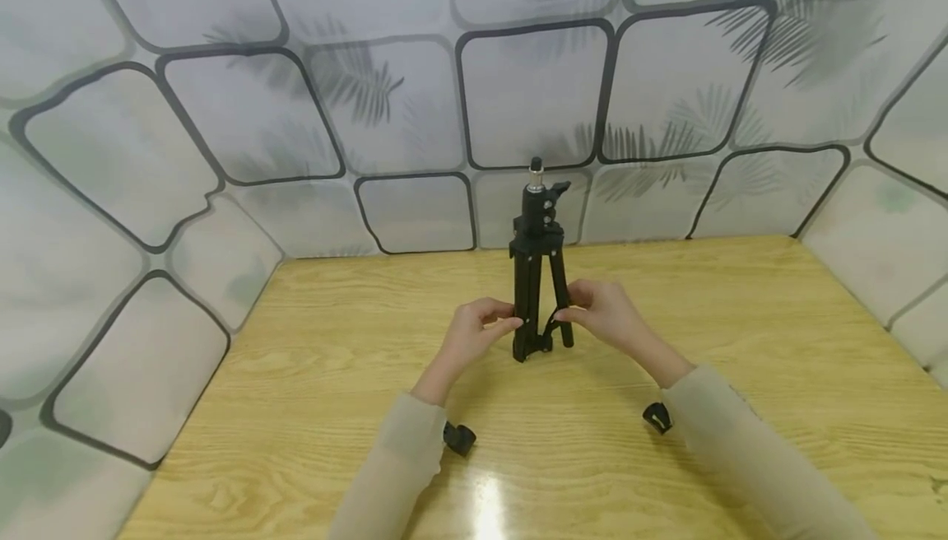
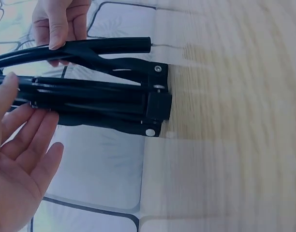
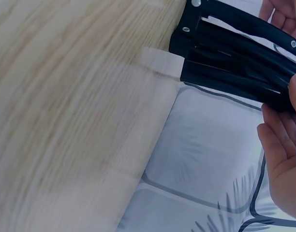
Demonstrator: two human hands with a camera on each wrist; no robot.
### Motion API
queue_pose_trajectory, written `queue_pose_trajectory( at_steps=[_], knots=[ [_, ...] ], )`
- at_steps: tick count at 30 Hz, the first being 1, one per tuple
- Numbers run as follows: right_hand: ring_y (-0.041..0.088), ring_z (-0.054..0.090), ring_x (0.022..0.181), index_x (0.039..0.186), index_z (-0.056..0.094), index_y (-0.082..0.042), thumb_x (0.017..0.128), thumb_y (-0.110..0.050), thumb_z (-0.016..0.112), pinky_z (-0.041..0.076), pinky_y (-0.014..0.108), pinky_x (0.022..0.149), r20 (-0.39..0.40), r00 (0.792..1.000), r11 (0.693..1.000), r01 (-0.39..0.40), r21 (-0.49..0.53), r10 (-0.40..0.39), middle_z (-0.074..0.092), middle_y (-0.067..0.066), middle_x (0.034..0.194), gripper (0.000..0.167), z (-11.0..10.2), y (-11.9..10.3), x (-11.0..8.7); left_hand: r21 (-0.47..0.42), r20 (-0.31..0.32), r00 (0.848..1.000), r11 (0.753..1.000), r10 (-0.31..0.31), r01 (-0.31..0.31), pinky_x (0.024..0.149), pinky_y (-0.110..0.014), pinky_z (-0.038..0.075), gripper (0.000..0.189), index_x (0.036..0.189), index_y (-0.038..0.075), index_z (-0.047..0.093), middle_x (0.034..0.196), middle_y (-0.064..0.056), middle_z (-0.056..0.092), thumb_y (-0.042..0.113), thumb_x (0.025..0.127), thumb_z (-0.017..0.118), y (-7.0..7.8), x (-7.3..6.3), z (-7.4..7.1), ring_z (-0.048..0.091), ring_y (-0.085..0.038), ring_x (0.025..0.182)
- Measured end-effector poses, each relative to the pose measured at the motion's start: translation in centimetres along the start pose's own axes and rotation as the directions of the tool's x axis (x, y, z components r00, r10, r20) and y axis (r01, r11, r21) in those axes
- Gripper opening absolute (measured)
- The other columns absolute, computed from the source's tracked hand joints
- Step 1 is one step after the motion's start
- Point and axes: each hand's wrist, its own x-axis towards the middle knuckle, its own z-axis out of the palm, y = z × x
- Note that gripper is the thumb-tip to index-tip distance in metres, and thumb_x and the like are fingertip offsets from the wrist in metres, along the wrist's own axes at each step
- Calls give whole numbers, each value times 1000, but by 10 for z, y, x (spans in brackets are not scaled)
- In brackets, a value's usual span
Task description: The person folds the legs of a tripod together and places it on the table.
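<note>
A black tripod stand [image 1: 535, 231] with a silver-and-black stud on top is upright on the wooden table. Its legs are close together, with the right leg angled slightly outward. My left hand [image 1: 474, 330] pinches the lower left leg between thumb and fingers. On the other side, my right hand [image 1: 606, 309] holds the right leg [image 1: 563, 293] in the same way. Riveted braces [image 2: 133, 67] join the legs near the bottom in the left wrist view. The right wrist view shows the fingers [image 3: 278, 137] under a leg and the thumb over it.
One small black part [image 1: 460, 439] lies on the table [image 1: 333, 408] beside my left forearm. Another black piece [image 1: 657, 417] is near my right sleeve. Patterned cloth [image 1: 533, 95] rises behind the table and along both sides.
</note>
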Motion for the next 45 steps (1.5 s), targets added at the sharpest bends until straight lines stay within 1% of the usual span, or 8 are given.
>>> queue_pose_trajectory(
  at_steps=[5, 8, 12, 19, 24, 34, 43, 45],
  knots=[
    [25, 62, 84, 94, 66, -5, 75, -22, 71, 49, 42, 72, -12, 1000, 999, -22, -23, 22, 66, 8, 89, 26, 3, -5, -3, 43, -53, 998, 999, -27, 29, 79, -30, 48, 27, 98, 1, 65, 93, -8, 64, 20, 79, 67, 4, 0, 4, 60, -18, 87],
    [25, 62, 83, 93, 66, -5, 75, -22, 71, 50, 41, 71, -26, 999, 999, -21, -42, 20, 66, 8, 88, 26, 3, -7, -4, 72, -85, 996, 997, -30, 37, 77, -28, 49, 26, 96, 1, 66, 90, -8, 64, 20, 78, 68, 5, 0, 6, 61, -17, 84],
    [24, 62, 81, 91, 66, -4, 75, -21, 72, 50, 41, 70, -47, 999, 998, -1, -62, -2, 66, 9, 86, 24, 5, -7, -5, 90, -103, 994, 995, -19, 29, 75, -24, 49, 24, 94, 1, 67, 88, -8, 65, 19, 78, 68, 6, 1, 9, 62, -16, 81],
    [23, 62, 79, 90, 66, -4, 74, -20, 72, 50, 41, 70, -72, 997, 998, 14, -54, -18, 66, 7, 84, 23, 8, -8, -3, 113, -105, 994, 994, 12, 0, 74, -23, 49, 21, 93, 1, 67, 86, -8, 65, 16, 79, 68, 7, 2, 9, 62, -17, 79],
    [22, 62, 78, 89, 66, -4, 73, -19, 73, 50, 41, 70, -86, 996, 998, 33, -52, -37, 67, 7, 83, 23, 10, -9, -2, 123, -104, 994, 992, 19, -6, 73, -23, 49, 20, 92, 0, 67, 85, -8, 65, 15, 79, 68, 8, 2, 9, 62, -17, 79],
    [24, 61, 79, 88, 66, -5, 75, -20, 71, 49, 43, 71, -70, 998, 998, 5, -57, -9, 66, 7, 83, 21, 12, -15, 1, 138, -92, 996, 990, -4, 17, 75, -23, 49, 21, 95, 1, 66, 88, -7, 63, 16, 81, 66, 8, 1, 11, 61, -17, 81],
    [23, 62, 80, 87, 66, -6, 75, -21, 71, 49, 42, 71, -64, 998, 999, 26, -47, -29, 66, 6, 83, 19, 14, -18, 2, 134, -92, 996, 991, 12, 0, 74, -23, 49, 19, 95, 2, 66, 88, -7, 64, 15, 81, 65, 8, 1, 11, 61, -16, 81],
    [24, 62, 81, 89, 66, -5, 75, -21, 71, 49, 43, 73, -47, 998, 999, 28, -40, -30, 66, 6, 85, 21, 14, -17, 2, 140, -92, 996, 990, 17, -4, 74, -23, 49, 20, 95, 1, 66, 88, -7, 64, 15, 81, 66, 8, 1, 11, 61, -16, 80]
  ],
)
